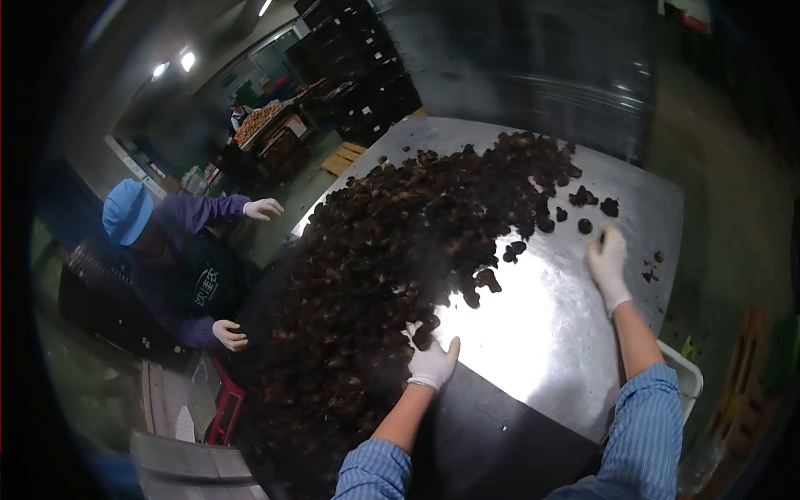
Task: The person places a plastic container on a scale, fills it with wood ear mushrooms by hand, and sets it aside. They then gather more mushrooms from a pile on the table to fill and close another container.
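Observation:
My left hand (pixel 433 363), in a pale glove, reaches the near edge of a broad heap of dark brown pieces that look like mushrooms (pixel 392 229). Its thumb stands apart from the fingers, and one dark piece (pixel 424 332) covers part of them; no firm grip shows. Farther right, my right hand (pixel 610 260), gloved too, is over the metal table (pixel 521 337) near a few loose dark pieces (pixel 585 226). Its fingers are curled together, and whatever may be between them is hidden.
Across the heap, at left, stands a co-worker in a blue cap (pixel 127 212), dark apron and pale gloves, both hands beside the table. Stacked black crates (pixel 354 75) rise behind. A wooden pallet (pixel 342 158) lies on the floor; a white container rim (pixel 685 375) shows at right.

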`<state>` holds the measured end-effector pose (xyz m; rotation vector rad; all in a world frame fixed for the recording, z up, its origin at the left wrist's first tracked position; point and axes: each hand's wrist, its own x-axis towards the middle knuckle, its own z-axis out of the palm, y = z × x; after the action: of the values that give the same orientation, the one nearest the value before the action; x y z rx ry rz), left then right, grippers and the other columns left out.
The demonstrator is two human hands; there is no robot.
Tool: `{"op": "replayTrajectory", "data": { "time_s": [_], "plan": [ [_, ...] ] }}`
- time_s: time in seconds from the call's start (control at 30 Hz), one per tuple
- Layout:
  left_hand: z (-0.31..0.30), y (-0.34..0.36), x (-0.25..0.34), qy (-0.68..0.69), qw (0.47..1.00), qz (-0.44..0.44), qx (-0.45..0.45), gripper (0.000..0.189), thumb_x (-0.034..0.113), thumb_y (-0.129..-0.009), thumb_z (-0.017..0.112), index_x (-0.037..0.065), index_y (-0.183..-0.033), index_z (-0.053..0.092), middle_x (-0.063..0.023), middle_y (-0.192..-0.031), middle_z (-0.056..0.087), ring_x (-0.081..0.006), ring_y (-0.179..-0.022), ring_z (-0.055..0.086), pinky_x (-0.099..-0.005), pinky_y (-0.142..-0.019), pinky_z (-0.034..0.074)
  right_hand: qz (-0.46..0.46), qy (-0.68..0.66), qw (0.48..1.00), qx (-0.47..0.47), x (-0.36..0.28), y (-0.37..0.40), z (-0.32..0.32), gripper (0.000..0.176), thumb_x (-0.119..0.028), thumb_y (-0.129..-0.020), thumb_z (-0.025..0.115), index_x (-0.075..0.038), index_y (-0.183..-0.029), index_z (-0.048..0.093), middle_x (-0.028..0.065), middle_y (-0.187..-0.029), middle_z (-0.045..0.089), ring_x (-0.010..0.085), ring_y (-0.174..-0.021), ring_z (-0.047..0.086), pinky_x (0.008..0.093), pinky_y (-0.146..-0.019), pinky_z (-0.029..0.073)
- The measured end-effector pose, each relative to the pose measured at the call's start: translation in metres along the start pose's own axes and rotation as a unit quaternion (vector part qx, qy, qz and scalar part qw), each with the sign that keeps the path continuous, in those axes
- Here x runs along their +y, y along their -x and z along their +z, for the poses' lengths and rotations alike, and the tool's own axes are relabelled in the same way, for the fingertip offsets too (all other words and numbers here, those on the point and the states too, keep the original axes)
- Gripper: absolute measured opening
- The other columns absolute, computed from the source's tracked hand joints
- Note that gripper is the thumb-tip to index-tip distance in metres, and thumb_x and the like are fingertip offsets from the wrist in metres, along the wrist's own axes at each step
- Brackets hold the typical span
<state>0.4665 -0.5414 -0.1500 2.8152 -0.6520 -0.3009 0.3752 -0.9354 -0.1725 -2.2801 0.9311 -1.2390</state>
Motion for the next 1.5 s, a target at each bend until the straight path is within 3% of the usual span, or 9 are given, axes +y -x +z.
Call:
{"op": "replayTrajectory", "data": {
  "time_s": [0.37, 0.57, 0.63, 0.9, 0.97, 1.17, 1.3, 1.4, 1.5],
  "plan": [
    [-0.01, 0.0, 0.011, -0.006, 1.0, -0.012, 0.02, 0.094, 0.05, -0.085, 0.054, -0.014, -0.14, 0.014, -0.0429, -0.142, 0.009, -0.0555, -0.135, 0.009, -0.0482, -0.111, 0.023, -0.062, -0.335, 0.931, -0.132, -0.125, -0.036, 0.202, 0.05, -0.021, -0.087, 0.061, -0.003, -0.131, 0.047, 0.0164, -0.136, 0.048, 0.029, -0.127, 0.044, 0.0353, -0.106, 0.032],
    [-0.018, -0.001, 0.019, -0.011, 1.0, -0.021, -0.003, 0.088, 0.049, -0.083, 0.054, -0.014, -0.136, 0.022, -0.0388, -0.136, 0.023, -0.0527, -0.131, 0.021, -0.0484, -0.104, 0.034, 0.102, -0.572, 0.747, -0.324, -0.256, 0.053, 0.24, 0.06, -0.033, -0.091, 0.054, 0.004, -0.136, 0.038, 0.0253, -0.134, 0.045, 0.0331, -0.124, 0.044, 0.034, -0.104, 0.033],
    [-0.017, 0.0, 0.016, 0.07, 0.995, -0.046, -0.055, 0.069, 0.053, -0.082, 0.053, -0.01, -0.111, 0.052, -0.0312, -0.116, 0.05, -0.0439, -0.116, 0.045, -0.0475, -0.093, 0.043, 0.095, -0.594, 0.691, -0.402, -0.276, 0.093, 0.27, 0.059, -0.034, -0.093, 0.051, 0.006, -0.135, 0.037, 0.0244, -0.134, 0.045, 0.0317, -0.124, 0.044, 0.0327, -0.104, 0.033],
    [-0.004, 0.007, 0.002, 0.069, 0.991, 0.098, -0.053, 0.046, 0.042, -0.09, 0.048, 0.002, -0.109, 0.061, -0.0196, -0.114, 0.061, -0.0336, -0.104, 0.058, -0.0406, -0.089, 0.047, -0.117, -0.634, 0.573, -0.507, -0.409, 0.165, 0.21, 0.068, -0.022, -0.077, 0.068, 0.0, -0.134, 0.039, 0.0254, -0.141, 0.032, 0.0363, -0.121, 0.046, 0.0393, -0.1, 0.041],
    [-0.001, 0.013, 0.0, 0.084, 0.99, 0.096, -0.053, 0.045, 0.04, -0.089, 0.048, 0.002, -0.11, 0.06, -0.0193, -0.115, 0.06, -0.0334, -0.105, 0.057, -0.0407, -0.089, 0.046, -0.248, -0.498, 0.702, -0.445, -0.444, 0.183, 0.155, 0.079, -0.037, -0.067, 0.072, -0.006, -0.133, 0.042, 0.025, -0.147, 0.024, 0.045, -0.117, 0.046, 0.0428, -0.1, 0.041],
    [0.0, 0.044, -0.008, 0.1, 0.991, 0.087, 0.007, 0.04, 0.035, -0.089, 0.049, 0.003, -0.111, 0.059, -0.0184, -0.117, 0.059, -0.0328, -0.107, 0.056, -0.0409, -0.091, 0.045, -0.375, -0.25, 0.617, -0.645, -0.503, 0.201, 0.021, 0.081, -0.045, -0.07, 0.067, -0.022, -0.141, 0.037, 0.0201, -0.152, 0.013, 0.0554, -0.125, 0.032, 0.0652, -0.098, 0.033],
    [-0.003, 0.036, -0.003, 0.118, 0.99, 0.074, 0.022, 0.038, 0.032, -0.088, 0.05, 0.004, -0.113, 0.058, -0.0178, -0.118, 0.058, -0.0323, -0.109, 0.054, -0.0411, -0.092, 0.044, -0.365, -0.321, 0.576, -0.657, -0.465, 0.153, -0.014, 0.073, -0.039, -0.077, 0.064, -0.02, -0.141, 0.037, 0.0218, -0.148, 0.027, 0.047, -0.125, 0.041, 0.0494, -0.098, 0.042],
    [-0.009, 0.015, 0.007, 0.146, 0.987, 0.067, -0.002, 0.036, 0.03, -0.088, 0.051, 0.004, -0.114, 0.057, -0.0174, -0.119, 0.058, -0.032, -0.11, 0.054, -0.0412, -0.093, 0.043, -0.292, -0.413, 0.69, -0.518, -0.381, 0.107, -0.008, 0.058, -0.023, -0.076, 0.069, -0.014, -0.13, 0.05, 0.0201, -0.132, 0.049, 0.0285, -0.121, 0.051, 0.0377, -0.096, 0.046],
    [-0.012, 0.001, 0.013, 0.18, 0.981, 0.062, -0.028, 0.035, 0.027, -0.088, 0.052, 0.005, -0.114, 0.057, -0.017, -0.12, 0.057, -0.0317, -0.111, 0.053, -0.0413, -0.094, 0.042, -0.272, -0.287, 0.77, -0.501, -0.278, 0.069, -0.001, 0.074, -0.031, -0.069, 0.072, -0.007, -0.133, 0.045, 0.0225, -0.139, 0.039, 0.0367, -0.131, 0.034, 0.0434, -0.109, 0.028]
  ]
}}
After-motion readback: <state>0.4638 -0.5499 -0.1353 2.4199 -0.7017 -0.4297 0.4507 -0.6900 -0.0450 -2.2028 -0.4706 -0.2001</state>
